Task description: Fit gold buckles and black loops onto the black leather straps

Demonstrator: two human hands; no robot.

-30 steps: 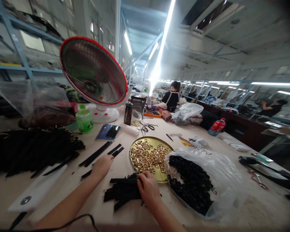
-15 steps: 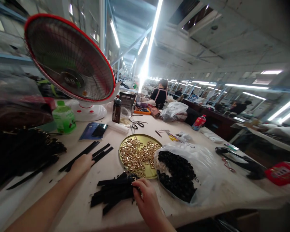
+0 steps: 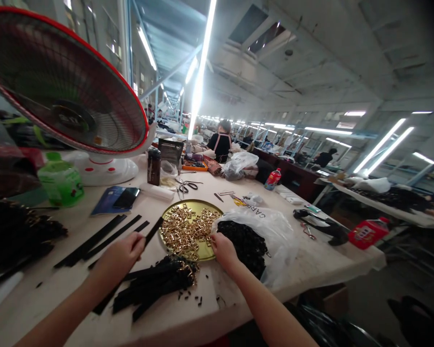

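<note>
Left hand (image 3: 121, 255): grip closed, thumb and fingers pinched on the near end of a short black strap (image 3: 154, 232), which is held off the desk (image 3: 173, 318) and slants up towards the round gold tray (image 3: 197, 202). Half a second ago this hand lay flat and empty on the desk beside the long black strips (image 3: 94, 238); those strips are unmoved. Right hand (image 3: 222, 250): it has left the pile of straps (image 3: 155, 282) at the front edge and now sits further back, at the tray's near right rim, between the gold buckles (image 3: 184, 231) and the plastic bag (image 3: 275, 226) of black pieces (image 3: 244, 243). Its fingers curl down and away from the camera; whether the grip has hold of anything cannot be told. The pile of straps now lies uncovered between the two forearms, with small black bits scattered just beside it. The view has swung right since the earlier frame, so the red-rimmed fan (image 3: 58, 96) now fills the upper left corner. A green bottle (image 3: 60, 180) stands near its base.
</note>
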